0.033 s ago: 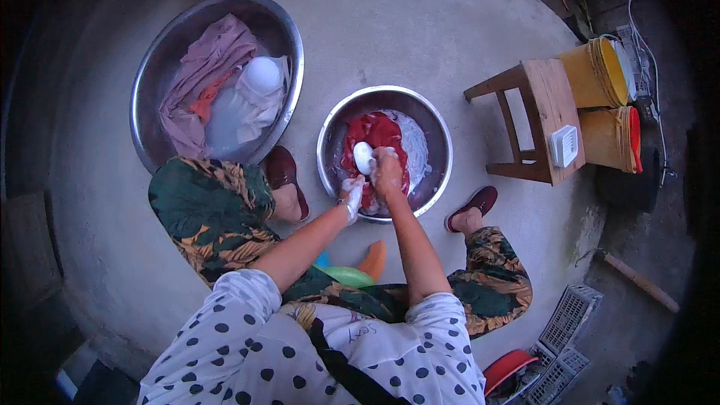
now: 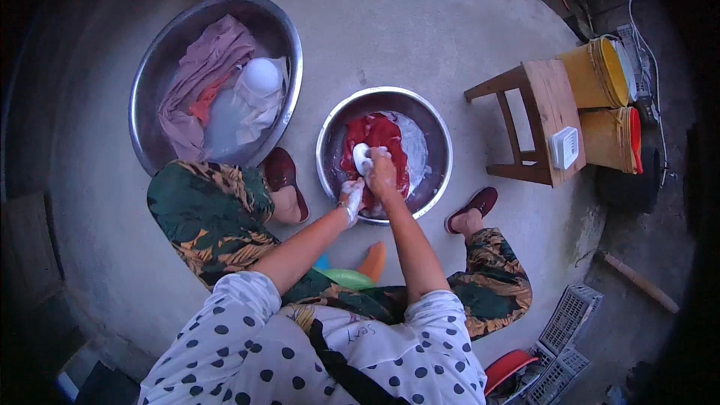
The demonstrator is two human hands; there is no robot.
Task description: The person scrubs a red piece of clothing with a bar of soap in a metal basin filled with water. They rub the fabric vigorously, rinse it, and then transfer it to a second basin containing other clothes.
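A steel basin [image 2: 444, 135] stands on the floor between my feet, with a wet red cloth [image 2: 382, 130] and whitish suds in it. My right hand [image 2: 381, 172] is closed round a white oval bar [image 2: 361, 156], soap by its look, over the cloth. Foam covers my left hand [image 2: 351, 196], which is closed at the cloth's near left edge. Its fingers seem to grip the fabric, though they are partly hidden. Both hands are close together.
A larger steel basin [image 2: 298, 67] at the left holds mauve, orange and white clothes in cloudy water. On the right, a wooden stool [image 2: 551, 105] bears a white dish [image 2: 564, 148], beside yellow buckets [image 2: 594, 75]. Grey crates [image 2: 571, 319] lie lower right.
My right hand has shifted slightly back toward me and left, and the white oval bar is turned a little. My left hand stays almost in place.
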